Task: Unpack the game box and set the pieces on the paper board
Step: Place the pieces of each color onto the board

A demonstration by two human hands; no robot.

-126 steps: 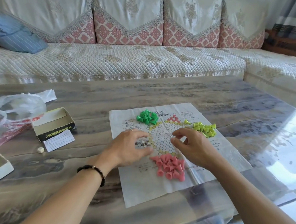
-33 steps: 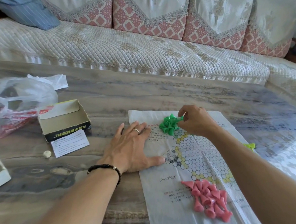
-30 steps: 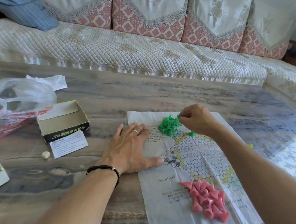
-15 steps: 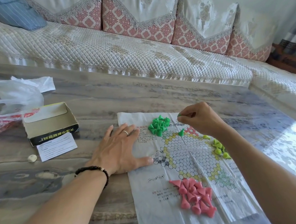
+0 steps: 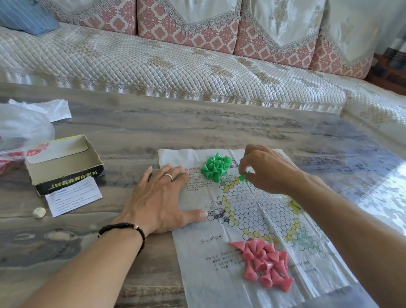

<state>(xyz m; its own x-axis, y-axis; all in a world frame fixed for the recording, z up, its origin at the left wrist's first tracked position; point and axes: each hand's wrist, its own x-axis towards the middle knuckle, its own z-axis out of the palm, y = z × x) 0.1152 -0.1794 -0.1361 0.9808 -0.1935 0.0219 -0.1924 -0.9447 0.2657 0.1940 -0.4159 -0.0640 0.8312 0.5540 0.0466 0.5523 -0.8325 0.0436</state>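
Green piece in hand: a single small green cone (image 5: 244, 176), pinched at the fingertips of the right hand (image 5: 267, 171) and held just above the top corner of the printed hexagon grid. Which way its point faces cannot be told.
Right hand: fingers curled, thumb and forefinger closed on that cone. The cone sits at the left edge of the hand, toward the green pile.
Key relation: the green pile (image 5: 215, 165) lies just to the left of the right fingertips and slightly farther away. This hand is the nearer one to it, so it looks best placed for the next piece.
Left hand: the left hand (image 5: 160, 202) lies flat, fingers straight and spread, pressing the left edge of the paper board (image 5: 209, 277). It grasps nothing.
Pink pieces: a heap of pink cones (image 5: 264, 262) rests on the near part of the board, lying on their sides, well apart from both hands.
Progress: by my judgement, the pieces are unpacked but still heaped, not yet set out on the grid.
Beyond the board: an open, empty game box (image 5: 64, 164) sits to the left on the marbled table (image 5: 145, 129), with a printed slip (image 5: 73, 196) and a small white die (image 5: 39, 212) beside it.
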